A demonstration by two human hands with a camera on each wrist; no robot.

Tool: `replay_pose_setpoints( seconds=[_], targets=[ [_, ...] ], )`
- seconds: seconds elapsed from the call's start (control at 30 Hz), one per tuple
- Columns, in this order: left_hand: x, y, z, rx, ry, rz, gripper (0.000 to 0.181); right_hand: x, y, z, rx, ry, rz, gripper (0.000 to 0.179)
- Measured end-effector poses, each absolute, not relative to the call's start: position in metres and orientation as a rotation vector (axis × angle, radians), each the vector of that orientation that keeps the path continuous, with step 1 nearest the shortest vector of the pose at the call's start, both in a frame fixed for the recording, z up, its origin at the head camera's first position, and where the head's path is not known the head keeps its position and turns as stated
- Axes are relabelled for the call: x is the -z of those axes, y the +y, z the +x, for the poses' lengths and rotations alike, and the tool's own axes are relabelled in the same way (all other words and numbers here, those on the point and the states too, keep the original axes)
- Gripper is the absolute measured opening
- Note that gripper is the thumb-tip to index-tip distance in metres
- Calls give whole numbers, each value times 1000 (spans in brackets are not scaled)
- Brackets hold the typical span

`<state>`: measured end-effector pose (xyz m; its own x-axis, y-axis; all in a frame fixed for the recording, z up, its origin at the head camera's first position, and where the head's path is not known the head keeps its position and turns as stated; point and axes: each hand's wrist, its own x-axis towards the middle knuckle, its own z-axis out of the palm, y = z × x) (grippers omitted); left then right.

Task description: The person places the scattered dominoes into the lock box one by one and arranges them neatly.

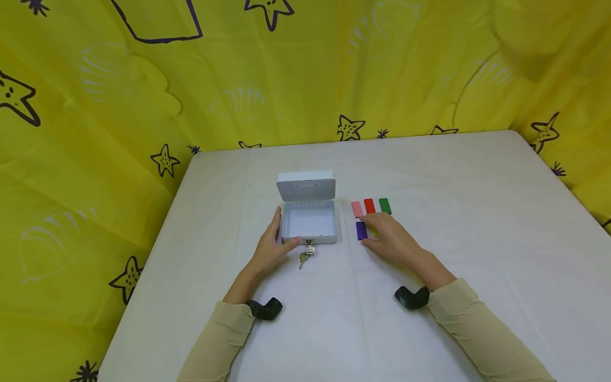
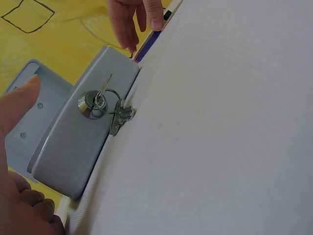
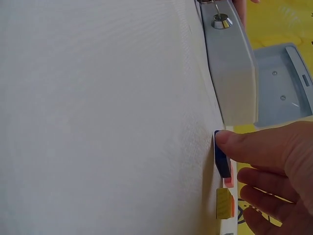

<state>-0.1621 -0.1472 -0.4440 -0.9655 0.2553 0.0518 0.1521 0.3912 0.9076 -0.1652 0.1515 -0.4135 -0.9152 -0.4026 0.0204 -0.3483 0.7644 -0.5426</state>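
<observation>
Cloth backs the tabletop's far edge; our outstretched left hand touches the box; our crowded right hand, pinching the purple block, could jostle the yellow block.

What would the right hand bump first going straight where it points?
First the purple rectangular block at the tips of the right hand; beyond, maybe the open pale-grey metal box, though depth is unclear.

Head view: above your desk, facing forward and down; farthest off. Left wrist view: low, close, rolled sideways, toward the box. Right wrist view: low, close, rolled oppositely, toward the purple block. Shared by your wrist views: box, purple block.
</observation>
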Motion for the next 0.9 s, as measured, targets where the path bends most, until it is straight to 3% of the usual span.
replay_pose_setpoints(
  seconds=[0.4,0.9],
  targets=[
    [451,-145,-162,-1675,2555,418,106,414,153,-168,842,2837,-628,53],
    [454,-143,-164,-1616,2647,382,98,410,151,-176,766,2782,-607,53]
  ],
)
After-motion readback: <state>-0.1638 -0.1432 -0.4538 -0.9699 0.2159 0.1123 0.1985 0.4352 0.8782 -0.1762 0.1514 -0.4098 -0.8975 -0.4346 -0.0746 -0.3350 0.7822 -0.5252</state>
